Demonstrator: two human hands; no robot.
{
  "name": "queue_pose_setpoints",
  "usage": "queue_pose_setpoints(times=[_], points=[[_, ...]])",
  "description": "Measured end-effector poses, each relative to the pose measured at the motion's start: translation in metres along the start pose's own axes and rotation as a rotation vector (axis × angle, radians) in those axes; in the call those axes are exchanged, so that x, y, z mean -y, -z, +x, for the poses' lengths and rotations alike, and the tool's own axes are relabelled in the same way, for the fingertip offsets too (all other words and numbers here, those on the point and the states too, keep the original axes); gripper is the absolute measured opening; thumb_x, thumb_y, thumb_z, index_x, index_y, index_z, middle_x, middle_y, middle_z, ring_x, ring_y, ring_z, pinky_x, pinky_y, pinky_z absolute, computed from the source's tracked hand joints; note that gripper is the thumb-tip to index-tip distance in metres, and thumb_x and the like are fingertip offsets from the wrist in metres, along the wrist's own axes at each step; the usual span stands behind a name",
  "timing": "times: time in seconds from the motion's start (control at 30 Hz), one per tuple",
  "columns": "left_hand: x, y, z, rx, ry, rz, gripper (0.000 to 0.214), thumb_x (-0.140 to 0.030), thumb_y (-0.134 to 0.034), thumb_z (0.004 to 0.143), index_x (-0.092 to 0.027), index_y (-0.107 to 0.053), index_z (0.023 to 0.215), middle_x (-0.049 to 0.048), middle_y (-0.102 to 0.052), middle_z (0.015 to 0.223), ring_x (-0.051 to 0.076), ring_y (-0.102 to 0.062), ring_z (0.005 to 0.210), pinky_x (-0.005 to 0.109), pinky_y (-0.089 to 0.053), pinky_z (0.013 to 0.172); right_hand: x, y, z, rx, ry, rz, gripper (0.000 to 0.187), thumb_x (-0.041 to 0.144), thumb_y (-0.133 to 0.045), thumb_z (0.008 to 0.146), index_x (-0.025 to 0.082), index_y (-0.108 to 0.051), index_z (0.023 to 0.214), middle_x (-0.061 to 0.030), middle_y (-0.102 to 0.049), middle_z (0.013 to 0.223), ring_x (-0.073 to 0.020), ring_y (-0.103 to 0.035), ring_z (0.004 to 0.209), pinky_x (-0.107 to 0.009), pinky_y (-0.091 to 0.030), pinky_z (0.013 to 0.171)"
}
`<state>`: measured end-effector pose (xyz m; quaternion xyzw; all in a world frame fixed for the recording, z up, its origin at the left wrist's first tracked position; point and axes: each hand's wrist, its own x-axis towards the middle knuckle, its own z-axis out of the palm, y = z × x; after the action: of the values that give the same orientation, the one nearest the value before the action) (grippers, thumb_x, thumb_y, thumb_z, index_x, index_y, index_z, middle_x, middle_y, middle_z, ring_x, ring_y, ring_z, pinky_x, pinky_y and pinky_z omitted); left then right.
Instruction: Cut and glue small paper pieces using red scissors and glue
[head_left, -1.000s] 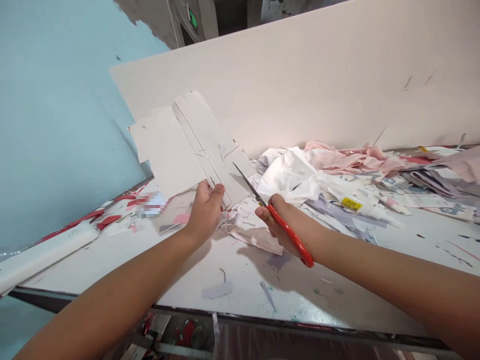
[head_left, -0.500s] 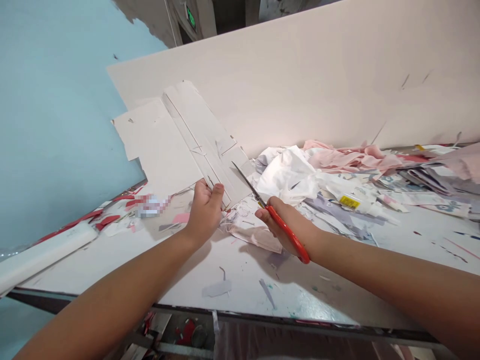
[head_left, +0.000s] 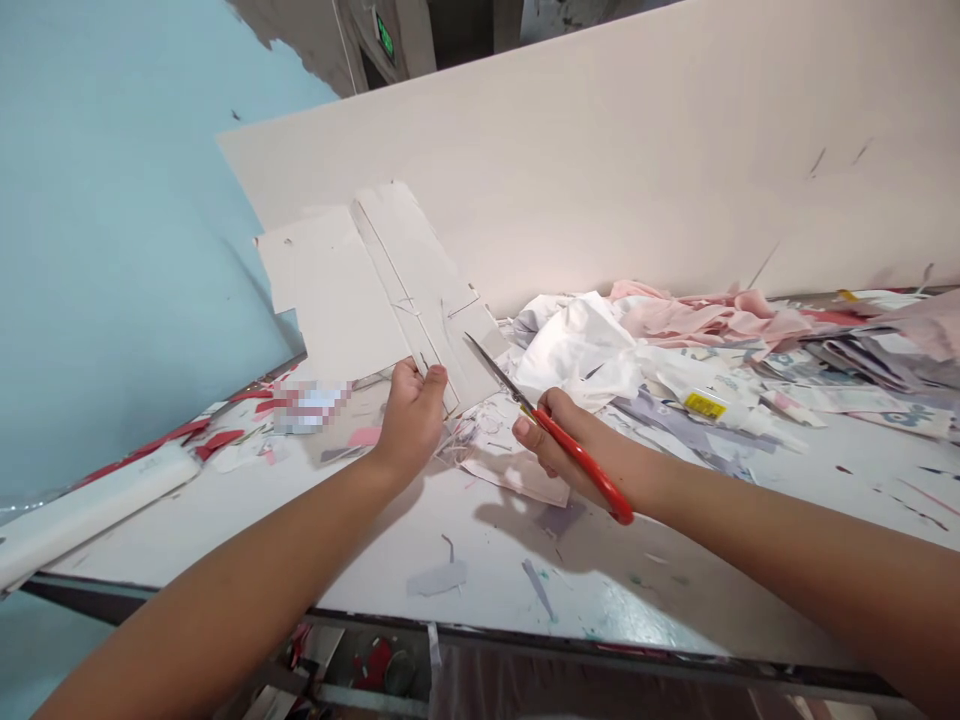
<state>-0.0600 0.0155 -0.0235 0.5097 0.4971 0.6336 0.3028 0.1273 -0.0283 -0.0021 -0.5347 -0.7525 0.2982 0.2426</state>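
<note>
My left hand (head_left: 415,415) pinches the lower edge of a white cardboard piece (head_left: 341,300), thumb on top, holding it tilted up above the table. The cardboard has fold lines, slits and notched edges. In my right hand (head_left: 577,440) is a pair of scissors (head_left: 581,460) with red handles, my fingers wrapped round them. Their dark blades point up and left, in front of the cardboard's lower right part. The blades look closed or nearly so; whether they touch the cardboard I cannot tell.
Fabric scraps lie along the back: white cloth (head_left: 577,345), pink cloth (head_left: 712,318) and grey strips. A plastic bag with a yellow label (head_left: 705,404) is at the right. A white panel (head_left: 600,160) rises behind the table (head_left: 315,540). At the left lies a long white roll (head_left: 97,510).
The cardboard has tilted slightly, its upper end shifting right and down. My right hand and the scissors have moved a little right and down. My left hand keeps its grip.
</note>
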Motion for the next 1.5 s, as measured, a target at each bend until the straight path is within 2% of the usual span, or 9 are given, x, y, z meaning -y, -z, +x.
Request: queue_pose_setpoints(times=[0.23,0.5,0.57,0.7,0.77,0.97,1.27,1.43,1.5], points=[[0.001,-0.003,0.004,0.059,0.116,-0.060,0.033,-0.045,-0.052,0.075,-0.024,-0.048,0.100,-0.0010,-0.055,0.072,0.012,-0.051,0.059,0.024,-0.042,0.054,0.007,0.022,-0.009,0.111,-0.065,-0.077,0.047,0.068,-0.028,0.076,0.022,-0.033,0.076,-0.0029,-0.057,0.066,-0.0173,-0.051,0.058,-0.033,-0.041,0.059],[-0.002,-0.008,0.004,0.101,0.167,-0.169,0.028,-0.040,-0.053,0.074,-0.022,-0.048,0.095,0.0016,-0.061,0.086,0.014,-0.057,0.068,0.026,-0.046,0.057,0.011,0.020,-0.011,0.117,-0.122,-0.060,0.053,0.073,-0.027,0.072,0.021,-0.035,0.077,-0.0054,-0.060,0.062,-0.0161,-0.049,0.050,-0.032,-0.038,0.053],[-0.003,-0.008,0.005,0.085,0.169,-0.191,0.026,-0.038,-0.053,0.074,-0.022,-0.048,0.094,0.0013,-0.060,0.084,0.013,-0.057,0.068,0.026,-0.046,0.057,0.013,0.015,-0.014,0.107,-0.137,-0.058,0.051,0.071,-0.028,0.073,0.021,-0.034,0.078,-0.0044,-0.060,0.062,-0.0155,-0.049,0.049,-0.032,-0.039,0.054],[0.000,-0.002,0.014,-0.058,0.156,-0.174,0.021,-0.037,-0.053,0.074,-0.020,-0.046,0.086,-0.0010,-0.055,0.075,0.010,-0.052,0.059,0.023,-0.045,0.053,0.014,0.003,-0.019,0.043,-0.159,-0.062,0.050,0.071,-0.032,0.071,0.022,-0.036,0.081,-0.0005,-0.053,0.052,-0.0172,-0.049,0.049,-0.032,-0.037,0.053],[0.002,0.001,0.020,-0.095,0.147,-0.162,0.020,-0.036,-0.053,0.074,-0.019,-0.045,0.079,-0.0024,-0.050,0.068,0.008,-0.049,0.055,0.021,-0.043,0.051,0.015,0.002,-0.021,0.081,-0.167,-0.082,0.052,0.072,-0.033,0.070,0.022,-0.038,0.084,0.0011,-0.049,0.047,-0.0182,-0.048,0.046,-0.032,-0.035,0.051],[0.003,0.004,0.024,-0.042,0.091,-0.165,0.028,-0.041,-0.057,0.071,-0.019,-0.045,0.082,-0.0015,-0.050,0.072,0.008,-0.049,0.060,0.021,-0.045,0.053,0.019,0.024,-0.022,0.184,-0.111,-0.145,0.048,0.067,-0.041,0.069,0.023,-0.037,0.088,-0.0015,-0.057,0.058,-0.0198,-0.052,0.054,-0.032,-0.037,0.053],[0.006,0.007,0.026,-0.052,0.116,-0.128,0.028,-0.043,-0.057,0.070,-0.020,-0.044,0.079,-0.0023,-0.049,0.075,0.008,-0.049,0.063,0.021,-0.047,0.055,0.010,0.064,-0.010,-0.196,-0.208,-0.252,0.046,0.065,-0.044,0.069,0.021,-0.044,0.081,-0.0009,-0.056,0.057,-0.0135,-0.048,0.045,-0.026,-0.033,0.044],[-0.001,0.004,0.016,0.042,0.141,-0.073,0.027,-0.043,-0.057,0.071,-0.021,-0.044,0.080,-0.0065,-0.039,0.061,0.007,-0.043,0.053,0.025,-0.048,0.055,-0.029,0.093,0.016,-0.392,-0.275,-0.508,0.041,0.057,-0.050,0.070,0.019,-0.044,0.086,-0.0024,-0.055,0.061,-0.0168,-0.050,0.048,-0.028,-0.033,0.046],[-0.004,0.002,0.011,0.089,0.145,-0.018,0.026,-0.042,-0.055,0.072,-0.021,-0.044,0.084,-0.0068,-0.039,0.059,0.008,-0.041,0.050,0.025,-0.047,0.052,-0.049,0.095,0.024,-0.364,-0.313,-0.583,0.038,0.051,-0.046,0.074,0.017,-0.042,0.092,-0.0063,-0.056,0.063,-0.0192,-0.052,0.051,-0.029,-0.033,0.048]])
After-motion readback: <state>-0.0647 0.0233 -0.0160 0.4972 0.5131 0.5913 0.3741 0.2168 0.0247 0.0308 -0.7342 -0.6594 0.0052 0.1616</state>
